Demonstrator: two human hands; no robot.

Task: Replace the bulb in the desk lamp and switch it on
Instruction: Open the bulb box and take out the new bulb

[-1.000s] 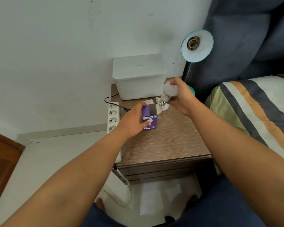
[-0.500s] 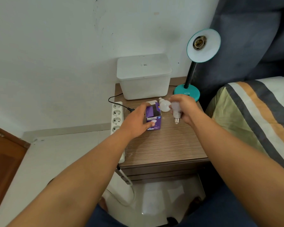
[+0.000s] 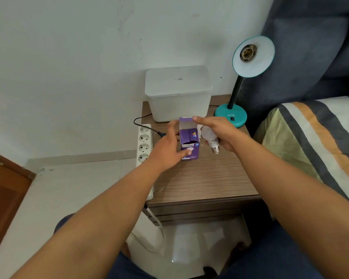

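A teal desk lamp (image 3: 231, 116) stands at the back right of the wooden nightstand (image 3: 199, 178). Its shade (image 3: 258, 63) tilts toward me and the socket (image 3: 247, 52) holds no bulb. A purple bulb box (image 3: 188, 138) stands upright mid-table with its top flap open. My left hand (image 3: 165, 150) wraps loosely around the box's left side, thumb on its front. My right hand (image 3: 220, 130) grips a white bulb (image 3: 209, 135) just right of the box, screw base pointing down, while its index finger touches the open flap.
A white lidded bin (image 3: 178, 93) sits behind the box. A white power strip (image 3: 144, 141) hangs along the nightstand's left edge, with a black plug and cord (image 3: 149, 128) in it. A bed with a striped blanket (image 3: 320, 137) is on the right, under a dark headboard (image 3: 310, 47).
My right hand turned the bulb base-down and lowered it beside the box, then reached its index finger to the flap. A second bulb seen lying behind the box is now hidden.
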